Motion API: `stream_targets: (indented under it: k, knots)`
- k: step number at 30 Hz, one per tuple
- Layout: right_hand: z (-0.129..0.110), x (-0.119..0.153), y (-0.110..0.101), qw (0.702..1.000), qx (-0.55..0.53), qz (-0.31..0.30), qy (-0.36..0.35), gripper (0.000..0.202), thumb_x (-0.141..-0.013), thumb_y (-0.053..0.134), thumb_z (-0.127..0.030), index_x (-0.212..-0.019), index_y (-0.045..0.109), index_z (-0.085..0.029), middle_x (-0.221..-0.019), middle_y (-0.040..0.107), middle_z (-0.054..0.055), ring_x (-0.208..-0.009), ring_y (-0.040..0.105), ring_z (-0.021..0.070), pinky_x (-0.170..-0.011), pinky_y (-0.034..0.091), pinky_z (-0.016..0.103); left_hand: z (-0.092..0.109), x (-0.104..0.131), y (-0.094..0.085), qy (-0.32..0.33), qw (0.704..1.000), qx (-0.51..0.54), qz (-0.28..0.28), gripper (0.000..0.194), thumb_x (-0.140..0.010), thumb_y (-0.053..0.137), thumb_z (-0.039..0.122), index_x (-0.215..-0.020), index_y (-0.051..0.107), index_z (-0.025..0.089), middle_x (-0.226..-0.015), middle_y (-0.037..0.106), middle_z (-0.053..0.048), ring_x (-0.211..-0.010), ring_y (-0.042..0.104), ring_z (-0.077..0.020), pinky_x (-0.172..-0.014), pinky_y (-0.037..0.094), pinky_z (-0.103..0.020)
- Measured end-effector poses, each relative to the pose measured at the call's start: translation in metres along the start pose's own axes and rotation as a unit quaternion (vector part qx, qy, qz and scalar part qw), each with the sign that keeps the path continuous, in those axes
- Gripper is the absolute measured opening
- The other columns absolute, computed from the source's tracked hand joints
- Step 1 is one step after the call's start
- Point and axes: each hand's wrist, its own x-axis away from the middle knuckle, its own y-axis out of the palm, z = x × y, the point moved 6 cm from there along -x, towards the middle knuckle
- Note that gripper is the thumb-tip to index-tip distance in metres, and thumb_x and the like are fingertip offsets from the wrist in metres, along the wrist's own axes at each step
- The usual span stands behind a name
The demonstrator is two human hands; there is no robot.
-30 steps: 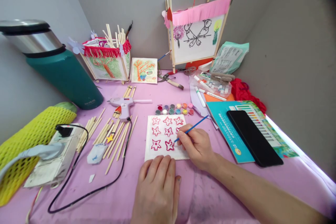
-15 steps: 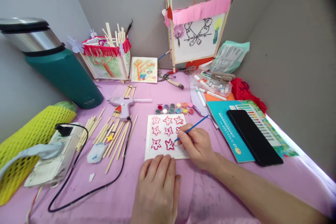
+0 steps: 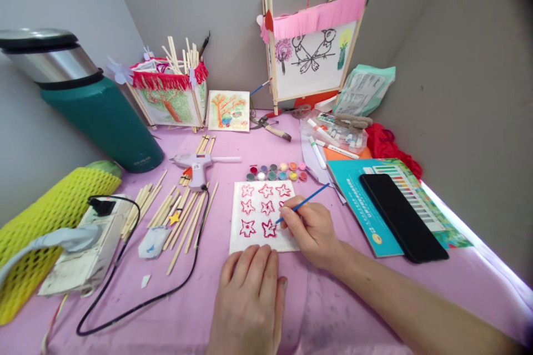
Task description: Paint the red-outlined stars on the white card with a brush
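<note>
A white square sheet with several red star outlines lies on the pink-purple cloth. My right hand pinches a thin blue paintbrush, its tip down at the lower middle star. That hand covers the right side of the sheet. Flat on the sheet's front edge rests my left hand, fingers stretched out and holding nothing. Just behind the sheet stand two rows of small paint pots in several colours.
Left are a glue gun, wooden sticks, a power strip with a black cord and a teal bottle. To the right, a black phone lies on a blue book. Pliers and a pink-fringed lantern are behind.
My right hand and the paintbrush have shifted very slightly left at the lower middle star. My left hand has stayed in place.
</note>
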Motion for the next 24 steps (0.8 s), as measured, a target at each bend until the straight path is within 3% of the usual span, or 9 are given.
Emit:
stream_targets:
  k: [18, 24]
  knots:
    - [-0.0035, -0.0007, 0.0001, 1.000, -0.007, -0.002, -0.015, 0.027, -0.093, 0.043, -0.019, -0.066, 0.050, -0.020, -0.063, 0.061, 0.000, -0.056, 0.057, 0.0106, -0.054, 0.041, 0.023, 0.0003, -0.0016, -0.0007, 0.001, 1.000, 0.002, -0.004, 0.023, -0.086, 0.052, 0.019, -0.103, 0.064, 0.012, -0.105, 0.068, -0.007, -0.098, 0.058, -0.0238, -0.087, 0.040, -0.040]
    - [-0.0007, -0.0002, -0.0011, 1.000, 0.018, 0.001, 0.002, 0.022, -0.093, 0.044, -0.022, -0.074, 0.054, -0.019, -0.060, 0.059, -0.001, -0.052, 0.054, 0.0104, -0.053, 0.040, 0.024, -0.0004, -0.0003, -0.0011, -0.002, 1.000, 0.000, -0.005, 0.023, -0.086, 0.051, 0.020, -0.104, 0.064, 0.013, -0.105, 0.068, -0.007, -0.098, 0.058, -0.0233, -0.087, 0.040, -0.040]
